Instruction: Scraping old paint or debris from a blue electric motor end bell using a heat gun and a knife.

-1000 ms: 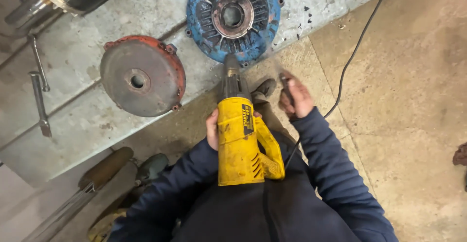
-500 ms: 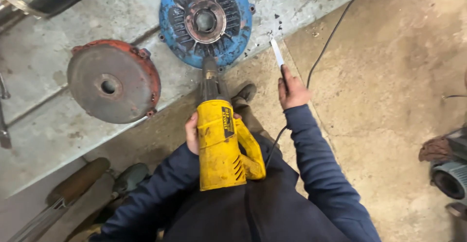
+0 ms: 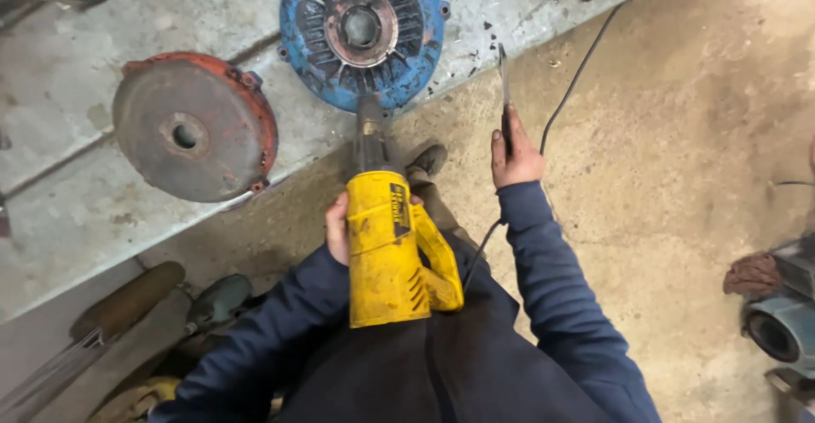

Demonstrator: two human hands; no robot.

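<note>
Under the left hand [image 3: 338, 228], clamped on its body, yellow power tool [image 3: 392, 249] points at blue cover [image 3: 363, 32] on desk [image 3: 76, 177]; likely heavy, rigid, best held by rear handle. Right hand [image 3: 515, 155] closed around thin blade [image 3: 504, 92].

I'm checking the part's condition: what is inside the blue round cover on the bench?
The blue cover shows radial ribs around a rusty central hub with a dark bore. The yellow power tool nose hides its lower edge; underneath is unseen.
</note>
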